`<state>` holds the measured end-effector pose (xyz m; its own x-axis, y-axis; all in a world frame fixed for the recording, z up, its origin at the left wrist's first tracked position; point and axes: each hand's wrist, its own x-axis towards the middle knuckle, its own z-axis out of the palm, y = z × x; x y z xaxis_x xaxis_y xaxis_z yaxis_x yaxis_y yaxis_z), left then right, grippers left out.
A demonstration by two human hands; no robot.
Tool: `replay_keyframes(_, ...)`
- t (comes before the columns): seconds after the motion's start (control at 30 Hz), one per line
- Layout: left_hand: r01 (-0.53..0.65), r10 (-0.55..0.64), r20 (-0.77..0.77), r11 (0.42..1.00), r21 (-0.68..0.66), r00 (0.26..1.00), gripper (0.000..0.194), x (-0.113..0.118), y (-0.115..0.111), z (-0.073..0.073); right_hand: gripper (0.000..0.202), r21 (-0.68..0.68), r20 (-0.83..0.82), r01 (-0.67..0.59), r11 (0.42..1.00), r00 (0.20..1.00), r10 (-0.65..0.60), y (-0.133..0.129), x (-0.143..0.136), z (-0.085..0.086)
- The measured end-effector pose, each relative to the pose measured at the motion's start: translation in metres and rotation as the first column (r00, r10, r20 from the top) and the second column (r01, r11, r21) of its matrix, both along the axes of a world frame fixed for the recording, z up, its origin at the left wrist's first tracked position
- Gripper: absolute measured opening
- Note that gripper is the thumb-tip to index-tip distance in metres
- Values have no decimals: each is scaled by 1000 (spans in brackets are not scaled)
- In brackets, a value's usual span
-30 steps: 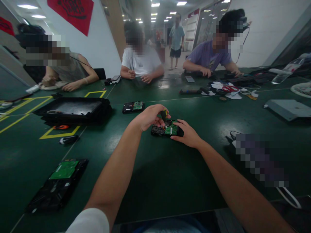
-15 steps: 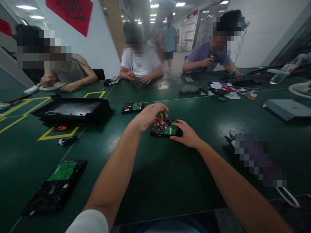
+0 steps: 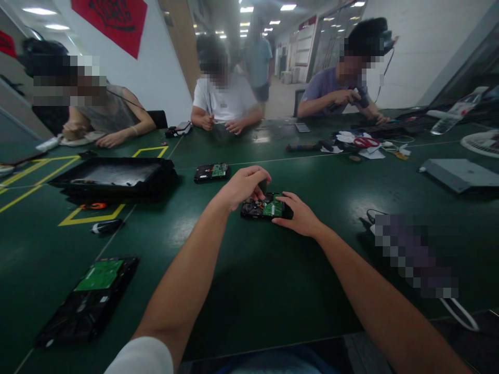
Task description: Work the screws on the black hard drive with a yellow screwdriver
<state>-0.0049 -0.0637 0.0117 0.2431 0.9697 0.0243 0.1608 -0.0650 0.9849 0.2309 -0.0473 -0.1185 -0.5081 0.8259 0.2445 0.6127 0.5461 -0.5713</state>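
Evidently an electronics workshop in an office-like interior: a long green-topped table [image 3: 257, 291] was marked out in yellow tape [image 3: 88, 222] and bore hard drives [image 3: 68, 319] with green circuit boards [image 3: 99, 275] face up, stacked black trays [image 3: 113, 171] and a clutter of cables [image 3: 366, 142]. Three people [image 3: 226, 98] sat along its far side. Behind ran a passage [image 3: 283, 101] under ceiling light panels [image 3: 247, 9], past glazed partitions [image 3: 339, 47] and wall shelves [image 3: 304, 47]; a red paper sign [image 3: 113, 23] hung on a white wall [image 3: 163, 72].
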Motion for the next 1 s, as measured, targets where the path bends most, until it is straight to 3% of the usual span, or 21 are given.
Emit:
replay_keyframes(0.33, 120, -109, -107, 987, 104, 988, 22, 0, -5, 2, 79, -15, -5, 2, 1000, 1000, -2, 0, 1, -1)
replay_keyframes(0.47, 113, -79, -173, 974, 195, 982, 20, -2, -6, 2, 79, -16, 4, 10, 1000, 1000, -10, -1, 1, -1)
replay_keyframes(1.0, 66, -8, -235, 969, 237, 972, 20, -4, -6, 4, 78, -27, -6, 13, 1000, 1000, -14, -1, 1, -1)
